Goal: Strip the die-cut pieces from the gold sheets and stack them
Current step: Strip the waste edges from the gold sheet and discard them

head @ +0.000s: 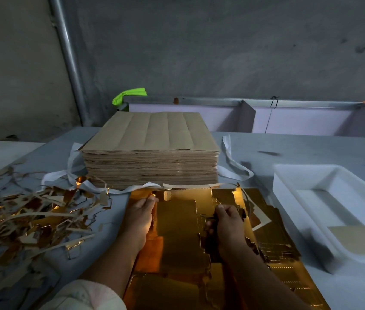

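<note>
A pile of shiny gold die-cut sheets [177,238] lies on the table right in front of me. My left hand [139,218] rests on the left edge of the top sheet, its fingertips pinching a bit of gold trim near the far corner. My right hand [228,224] curls around the cut edge in the middle of the same sheet. Behind the sheets stands a tall stack of brown-backed sheets [150,151], face down. A thin waste strip [190,186] runs along the far edge of the gold pile.
A heap of gold and brown trim scraps [27,218] covers the table at the left. A white tray [338,211] holding a tan sheet [362,242] sits at the right. White strapping [233,166] loops around the tall stack. A grey wall and low partition stand behind.
</note>
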### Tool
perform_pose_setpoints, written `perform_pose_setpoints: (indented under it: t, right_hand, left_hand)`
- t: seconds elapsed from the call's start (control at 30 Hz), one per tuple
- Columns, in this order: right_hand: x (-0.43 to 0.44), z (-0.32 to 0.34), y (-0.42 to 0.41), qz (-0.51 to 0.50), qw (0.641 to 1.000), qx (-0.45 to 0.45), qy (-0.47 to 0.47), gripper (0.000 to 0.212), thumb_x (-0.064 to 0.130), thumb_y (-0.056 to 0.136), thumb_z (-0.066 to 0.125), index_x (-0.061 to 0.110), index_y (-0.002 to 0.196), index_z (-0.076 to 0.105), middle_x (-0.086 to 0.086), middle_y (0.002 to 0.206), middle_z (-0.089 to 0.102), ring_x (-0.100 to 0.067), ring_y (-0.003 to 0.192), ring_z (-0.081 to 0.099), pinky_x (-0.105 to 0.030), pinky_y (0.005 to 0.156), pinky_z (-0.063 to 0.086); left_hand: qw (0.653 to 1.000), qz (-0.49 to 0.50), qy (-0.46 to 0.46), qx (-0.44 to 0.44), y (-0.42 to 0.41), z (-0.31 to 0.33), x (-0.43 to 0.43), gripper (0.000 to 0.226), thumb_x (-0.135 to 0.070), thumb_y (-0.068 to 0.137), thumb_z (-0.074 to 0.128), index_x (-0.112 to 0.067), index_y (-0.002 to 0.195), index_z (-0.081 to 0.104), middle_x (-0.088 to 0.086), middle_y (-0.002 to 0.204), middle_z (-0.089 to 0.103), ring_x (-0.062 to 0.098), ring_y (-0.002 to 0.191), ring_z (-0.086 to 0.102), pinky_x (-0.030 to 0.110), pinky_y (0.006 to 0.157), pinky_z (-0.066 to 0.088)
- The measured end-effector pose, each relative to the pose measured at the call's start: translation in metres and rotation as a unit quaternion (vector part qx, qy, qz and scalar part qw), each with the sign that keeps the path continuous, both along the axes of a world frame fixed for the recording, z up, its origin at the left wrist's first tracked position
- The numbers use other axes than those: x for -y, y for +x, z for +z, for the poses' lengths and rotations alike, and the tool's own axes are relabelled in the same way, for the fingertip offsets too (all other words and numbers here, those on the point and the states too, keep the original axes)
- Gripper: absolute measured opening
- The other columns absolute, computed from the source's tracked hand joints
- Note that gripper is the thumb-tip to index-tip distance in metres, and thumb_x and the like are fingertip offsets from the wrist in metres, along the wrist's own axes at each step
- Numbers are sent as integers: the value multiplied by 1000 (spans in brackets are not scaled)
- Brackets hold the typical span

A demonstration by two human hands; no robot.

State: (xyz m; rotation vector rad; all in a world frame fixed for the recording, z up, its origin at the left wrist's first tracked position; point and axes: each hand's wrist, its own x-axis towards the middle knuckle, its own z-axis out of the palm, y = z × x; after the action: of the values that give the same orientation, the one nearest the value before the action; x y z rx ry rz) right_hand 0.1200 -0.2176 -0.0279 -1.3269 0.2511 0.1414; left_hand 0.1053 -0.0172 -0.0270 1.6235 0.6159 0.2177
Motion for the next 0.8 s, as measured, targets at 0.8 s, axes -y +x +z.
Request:
perform_pose_setpoints:
  t: [0.8]
  right_hand:
    - [-7,1,-9,35,994,20,-104,13,18,102,49,24,99,59,-9,79,61,-20,62,59,-36,57,54]
  left_hand:
    - [999,39,-17,2,-2,1,0,27,-52,96,49,-30,84,60,9,89,63,28,83,62,48,84,53]
